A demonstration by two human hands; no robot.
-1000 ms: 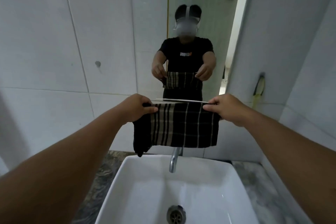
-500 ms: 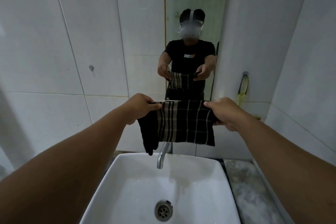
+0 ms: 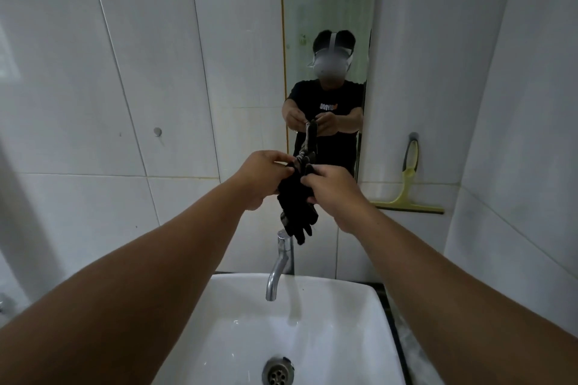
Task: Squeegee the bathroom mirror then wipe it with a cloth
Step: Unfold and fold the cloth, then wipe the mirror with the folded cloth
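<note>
Folding the cloth into a pad comes first here: your left hand and right hand both have their fingers pinched shut on its bunched top edge, and the dark fabric hangs between them above the tap and basin. Gather the loose tail into one palm so nothing trails, then bring a flat face to the mirror up and to the right (the squeegee hangs on the wall just beside it, which suggests that part is done) and work downward in overlapping passes.
</note>
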